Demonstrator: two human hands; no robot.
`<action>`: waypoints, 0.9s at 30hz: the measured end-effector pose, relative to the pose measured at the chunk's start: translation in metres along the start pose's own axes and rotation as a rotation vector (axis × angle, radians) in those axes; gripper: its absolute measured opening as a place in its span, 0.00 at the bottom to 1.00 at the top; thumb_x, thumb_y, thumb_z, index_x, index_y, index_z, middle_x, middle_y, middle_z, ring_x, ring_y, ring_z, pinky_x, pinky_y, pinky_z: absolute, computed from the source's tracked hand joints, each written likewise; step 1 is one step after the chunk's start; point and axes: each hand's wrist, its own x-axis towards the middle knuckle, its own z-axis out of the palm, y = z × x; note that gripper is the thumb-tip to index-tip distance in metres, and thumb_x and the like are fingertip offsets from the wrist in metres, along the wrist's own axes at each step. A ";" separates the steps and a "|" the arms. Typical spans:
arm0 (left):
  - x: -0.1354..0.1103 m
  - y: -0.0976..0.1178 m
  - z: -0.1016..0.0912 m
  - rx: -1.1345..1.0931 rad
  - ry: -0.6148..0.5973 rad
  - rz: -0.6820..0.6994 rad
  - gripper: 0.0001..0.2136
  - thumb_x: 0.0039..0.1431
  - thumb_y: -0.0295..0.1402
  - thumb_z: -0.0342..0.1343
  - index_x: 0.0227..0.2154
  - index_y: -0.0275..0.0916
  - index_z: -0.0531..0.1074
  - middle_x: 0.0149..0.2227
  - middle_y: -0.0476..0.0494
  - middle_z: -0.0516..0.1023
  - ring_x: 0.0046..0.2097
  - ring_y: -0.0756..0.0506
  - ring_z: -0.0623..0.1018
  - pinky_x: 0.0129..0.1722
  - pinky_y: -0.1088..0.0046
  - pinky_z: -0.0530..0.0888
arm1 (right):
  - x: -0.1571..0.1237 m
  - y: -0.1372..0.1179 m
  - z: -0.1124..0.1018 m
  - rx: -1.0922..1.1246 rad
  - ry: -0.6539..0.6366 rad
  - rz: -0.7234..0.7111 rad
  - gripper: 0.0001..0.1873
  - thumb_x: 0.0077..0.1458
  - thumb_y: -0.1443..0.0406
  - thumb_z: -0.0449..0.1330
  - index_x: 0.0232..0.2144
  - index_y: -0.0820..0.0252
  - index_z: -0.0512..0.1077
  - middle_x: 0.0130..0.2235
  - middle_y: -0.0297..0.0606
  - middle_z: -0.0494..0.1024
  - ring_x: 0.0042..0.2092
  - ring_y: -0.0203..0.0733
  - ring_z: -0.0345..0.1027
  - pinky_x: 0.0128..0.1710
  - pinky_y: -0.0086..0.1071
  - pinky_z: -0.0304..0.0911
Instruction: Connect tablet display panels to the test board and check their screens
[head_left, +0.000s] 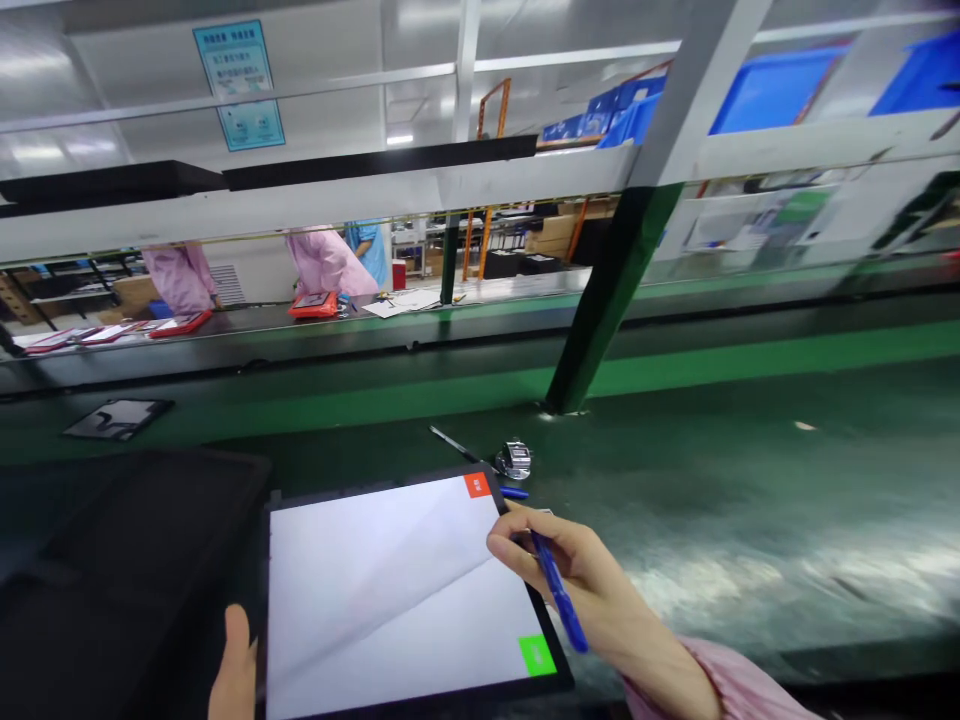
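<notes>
A tablet (pixel 382 600) with a lit, nearly white screen is tilted up in front of me. The screen has a red square near its top right corner and a green square near its bottom right. My left hand (pixel 234 670) grips the tablet's left edge, thumb raised beside it and the other fingers hidden. A blue pen (pixel 559 595) sits in my right hand (pixel 574 565), whose thumb and forefinger are pinched together over the tablet's right edge. Whether those fingertips touch the screen I cannot tell.
Black trays (pixel 142 560) lie at the left. Past the tablet are a shiny metal object (pixel 514 459), a thin metal tool (pixel 454 443) and another blue pen (pixel 514 492). A dark flat panel (pixel 118 419) lies farther left. A green post (pixel 607 300) rises from the bench; co-workers (pixel 330 262) stand beyond.
</notes>
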 end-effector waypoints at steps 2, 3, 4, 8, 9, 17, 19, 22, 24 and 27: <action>0.003 -0.002 0.003 -0.033 0.023 0.044 0.34 0.39 0.59 0.63 0.44 0.38 0.77 0.40 0.34 0.84 0.57 0.24 0.72 0.53 0.43 0.71 | -0.002 0.003 0.005 -0.020 0.103 -0.006 0.18 0.56 0.50 0.58 0.25 0.57 0.69 0.22 0.28 0.63 0.22 0.33 0.52 0.20 0.27 0.50; 0.003 -0.003 0.007 -0.040 0.051 0.079 0.28 0.41 0.55 0.64 0.39 0.38 0.78 0.36 0.36 0.85 0.55 0.25 0.73 0.52 0.44 0.71 | -0.003 0.004 0.007 -0.030 0.161 -0.003 0.18 0.57 0.50 0.57 0.26 0.57 0.68 0.23 0.29 0.64 0.23 0.34 0.54 0.21 0.27 0.51; 0.001 -0.005 0.012 -0.039 0.091 0.124 0.22 0.42 0.49 0.65 0.35 0.38 0.78 0.33 0.38 0.85 0.53 0.26 0.75 0.52 0.47 0.73 | -0.004 0.005 0.009 -0.035 0.218 0.010 0.17 0.57 0.50 0.56 0.27 0.56 0.68 0.23 0.30 0.66 0.24 0.35 0.57 0.21 0.27 0.54; -0.012 -0.014 0.038 -0.002 0.215 0.171 0.05 0.45 0.30 0.66 0.26 0.37 0.77 0.26 0.44 0.84 0.46 0.32 0.81 0.49 0.57 0.76 | -0.006 0.012 0.012 0.020 0.443 0.132 0.18 0.52 0.48 0.59 0.31 0.55 0.67 0.27 0.33 0.74 0.26 0.39 0.65 0.21 0.27 0.60; -0.016 -0.016 0.044 -0.009 0.219 0.154 0.03 0.46 0.28 0.66 0.25 0.37 0.77 0.24 0.44 0.83 0.45 0.33 0.81 0.49 0.57 0.76 | -0.007 0.016 0.012 0.044 0.498 0.148 0.18 0.51 0.47 0.60 0.32 0.54 0.67 0.27 0.33 0.74 0.26 0.39 0.66 0.22 0.27 0.61; -0.014 -0.031 0.035 -0.142 -0.046 0.172 0.06 0.46 0.31 0.61 0.17 0.46 0.76 0.23 0.48 0.82 0.51 0.32 0.78 0.56 0.59 0.72 | -0.016 0.040 0.013 0.359 0.648 0.078 0.23 0.48 0.47 0.65 0.36 0.53 0.63 0.31 0.35 0.80 0.32 0.46 0.75 0.27 0.33 0.68; -0.010 -0.032 0.028 -0.135 -0.059 0.130 0.06 0.46 0.35 0.64 0.17 0.45 0.76 0.22 0.48 0.82 0.51 0.31 0.78 0.57 0.56 0.70 | -0.017 0.040 0.014 0.388 0.667 0.101 0.24 0.47 0.46 0.66 0.37 0.52 0.64 0.32 0.35 0.81 0.33 0.46 0.76 0.28 0.32 0.69; -0.007 -0.031 0.023 -0.117 -0.082 0.096 0.07 0.45 0.39 0.66 0.22 0.41 0.79 0.26 0.44 0.84 0.52 0.30 0.77 0.58 0.54 0.69 | -0.020 0.038 0.014 0.420 0.672 0.119 0.24 0.46 0.46 0.67 0.37 0.52 0.64 0.30 0.33 0.81 0.31 0.43 0.76 0.26 0.29 0.68; -0.007 -0.031 0.024 -0.113 -0.091 0.088 0.10 0.49 0.41 0.64 0.27 0.39 0.81 0.31 0.42 0.85 0.54 0.31 0.75 0.58 0.56 0.69 | -0.021 0.037 0.013 0.436 0.669 0.119 0.24 0.46 0.47 0.68 0.37 0.52 0.64 0.30 0.32 0.81 0.29 0.42 0.75 0.24 0.28 0.68; -0.010 -0.032 0.030 -0.132 -0.066 0.129 0.12 0.55 0.43 0.58 0.31 0.42 0.82 0.35 0.45 0.85 0.57 0.34 0.74 0.58 0.59 0.70 | -0.023 0.037 0.011 0.432 0.678 0.116 0.24 0.45 0.47 0.68 0.37 0.53 0.65 0.30 0.33 0.80 0.29 0.42 0.75 0.24 0.29 0.68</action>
